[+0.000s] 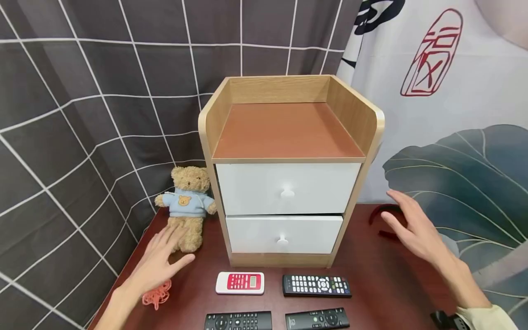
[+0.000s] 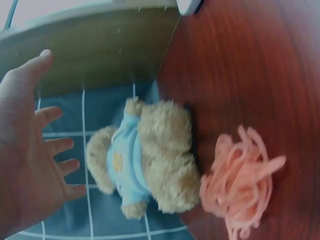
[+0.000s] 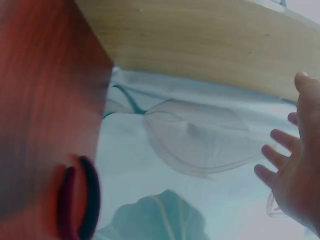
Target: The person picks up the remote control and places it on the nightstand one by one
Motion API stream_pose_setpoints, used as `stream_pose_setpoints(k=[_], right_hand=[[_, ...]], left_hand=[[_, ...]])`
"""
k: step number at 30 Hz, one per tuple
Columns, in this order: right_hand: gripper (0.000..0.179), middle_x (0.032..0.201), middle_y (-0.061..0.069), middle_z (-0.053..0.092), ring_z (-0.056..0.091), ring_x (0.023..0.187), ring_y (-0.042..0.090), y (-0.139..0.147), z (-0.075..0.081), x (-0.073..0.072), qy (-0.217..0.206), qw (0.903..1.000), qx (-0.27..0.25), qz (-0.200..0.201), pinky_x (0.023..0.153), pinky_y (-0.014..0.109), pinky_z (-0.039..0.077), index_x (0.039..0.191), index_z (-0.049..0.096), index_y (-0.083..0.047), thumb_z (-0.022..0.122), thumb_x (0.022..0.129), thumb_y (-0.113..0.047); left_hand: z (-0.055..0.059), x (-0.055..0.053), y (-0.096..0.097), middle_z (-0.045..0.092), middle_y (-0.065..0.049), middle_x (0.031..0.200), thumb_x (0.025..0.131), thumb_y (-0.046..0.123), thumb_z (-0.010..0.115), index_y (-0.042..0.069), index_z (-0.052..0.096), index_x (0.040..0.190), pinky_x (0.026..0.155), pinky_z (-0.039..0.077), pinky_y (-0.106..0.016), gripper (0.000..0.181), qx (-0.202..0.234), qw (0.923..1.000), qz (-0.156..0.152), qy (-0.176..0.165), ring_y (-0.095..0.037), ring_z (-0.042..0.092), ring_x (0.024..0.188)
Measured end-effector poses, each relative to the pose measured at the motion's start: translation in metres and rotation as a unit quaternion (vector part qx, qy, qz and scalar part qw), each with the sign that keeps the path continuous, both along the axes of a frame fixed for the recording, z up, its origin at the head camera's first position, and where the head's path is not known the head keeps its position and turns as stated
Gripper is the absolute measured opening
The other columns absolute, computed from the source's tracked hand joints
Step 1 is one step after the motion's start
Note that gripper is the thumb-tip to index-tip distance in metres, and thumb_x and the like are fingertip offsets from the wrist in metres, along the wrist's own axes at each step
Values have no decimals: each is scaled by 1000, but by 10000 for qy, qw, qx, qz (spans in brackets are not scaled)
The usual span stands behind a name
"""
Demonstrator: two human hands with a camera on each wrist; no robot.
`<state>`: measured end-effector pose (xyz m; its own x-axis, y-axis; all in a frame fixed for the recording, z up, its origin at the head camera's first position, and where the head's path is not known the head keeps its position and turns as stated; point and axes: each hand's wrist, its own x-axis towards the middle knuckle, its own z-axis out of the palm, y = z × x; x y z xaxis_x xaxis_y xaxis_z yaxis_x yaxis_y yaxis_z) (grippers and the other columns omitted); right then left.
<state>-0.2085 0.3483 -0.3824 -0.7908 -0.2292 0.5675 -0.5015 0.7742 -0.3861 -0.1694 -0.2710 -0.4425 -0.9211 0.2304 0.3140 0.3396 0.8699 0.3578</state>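
My left hand (image 1: 158, 261) hovers with spread fingers at the left, overlapping the legs of a teddy bear (image 1: 189, 201) in a blue sweater. Below its palm a tangle of coral-pink cord (image 2: 240, 180) lies on the table, partly covered by the hand in the head view. On the other side, my right hand (image 1: 418, 229) is held out with its fingers apart, holding nothing. A dark red curved band (image 3: 80, 200) lies on the table beneath it. Between the hands stands a small wooden cabinet (image 1: 280, 260) with two white drawers; the lower drawer (image 1: 255, 233) has a dark gap along its top edge.
In front of the cabinet lie a white remote with a red keypad (image 1: 240, 283), a black remote (image 1: 316, 285), and two more dark remotes at the near edge, one left (image 1: 238, 321), one right (image 1: 316, 318). Grid-patterned cloth (image 1: 82, 160) hangs behind and left, a printed curtain (image 1: 412, 119) at right.
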Motion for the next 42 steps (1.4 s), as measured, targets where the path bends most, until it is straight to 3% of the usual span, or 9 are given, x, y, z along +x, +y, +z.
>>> stream_pose_setpoints(k=[5, 9, 13, 16, 21, 23, 31, 35, 42], right_hand=[[68, 150, 16, 44, 29, 137, -10, -14, 25, -8, 558, 9975, -269, 352, 108, 4, 18, 151, 42, -13, 69, 89, -3], [58, 147, 6, 47, 37, 136, -5, -29, 46, -13, 1098, 9885, -644, 816, 110, 8, 25, 146, 47, -3, 67, 92, -6], [57, 142, 5, 53, 45, 132, 6, -55, 78, -12, 1823, 9656, -1178, 1435, 111, 17, 32, 131, 51, 13, 66, 96, -29], [60, 134, 8, 58, 50, 126, 13, -81, 105, -8, 2320, 9337, -1911, 1944, 110, 23, 37, 118, 52, 20, 68, 93, -32], [40, 116, 20, 62, 57, 114, 26, -121, 138, -18, 2831, 8321, -3761, 2932, 107, 31, 44, 100, 58, 19, 76, 81, -10], [33, 113, 22, 61, 58, 111, 28, -132, 148, -26, 2875, 8021, -4208, 3114, 105, 33, 45, 96, 59, 17, 75, 76, -5], [24, 97, 13, 64, 62, 101, 27, -152, 157, -52, 3004, 7910, -4656, 2594, 96, 32, 48, 85, 57, 13, 42, 67, 7], [23, 91, 15, 62, 63, 94, 28, -158, 161, -60, 3372, 7675, -4973, 2236, 92, 34, 51, 80, 56, 12, 40, 66, 4], [24, 88, 15, 63, 62, 90, 28, -170, 168, -62, 3702, 7442, -5222, 1911, 84, 31, 53, 77, 58, 12, 42, 65, -2]], left_hand=[[-8, 2, 20, 42, -18, 153, 85, 47, 73, 15, 52, 144, 107, 28, -71, 70, 27, 9992, -349, 188, -46, 32, 142], [-20, 5, 36, 50, -12, 149, 83, 42, 78, 22, 58, 139, 106, 35, -67, 63, 134, 9969, -720, 294, -40, 42, 139], [-34, 9, 50, 58, -4, 139, 81, 38, 80, 25, 64, 130, 103, 44, -56, 52, 93, 9952, -917, 317, -30, 55, 128], [-44, 12, 59, 61, 1, 130, 83, 38, 78, 23, 67, 124, 98, 48, -50, 44, -23, 9940, -1077, 213, -23, 59, 120], [-58, 15, 71, 63, 3, 125, 85, 35, 76, 19, 69, 118, 97, 48, -47, 38, 16, 9911, -1323, -111, -19, 59, 116], [-62, 15, 75, 63, 4, 124, 84, 34, 76, 19, 69, 117, 97, 48, -45, 38, 57, 9905, -1362, -168, -18, 59, 115], [-76, 12, 85, 63, 5, 122, 81, 32, 79, 20, 70, 114, 96, 50, -41, 37, -55, 9884, -1518, 4, -16, 59, 114], [-79, 10, 87, 64, 4, 122, 78, 31, 80, 19, 69, 114, 97, 49, -42, 39, -162, 9877, -1556, 67, -17, 59, 116], [-83, 5, 87, 63, 1, 124, 76, 29, 82, 18, 69, 117, 100, 47, -43, 44, -158, 9864, -1631, -157, -19, 57, 118]])
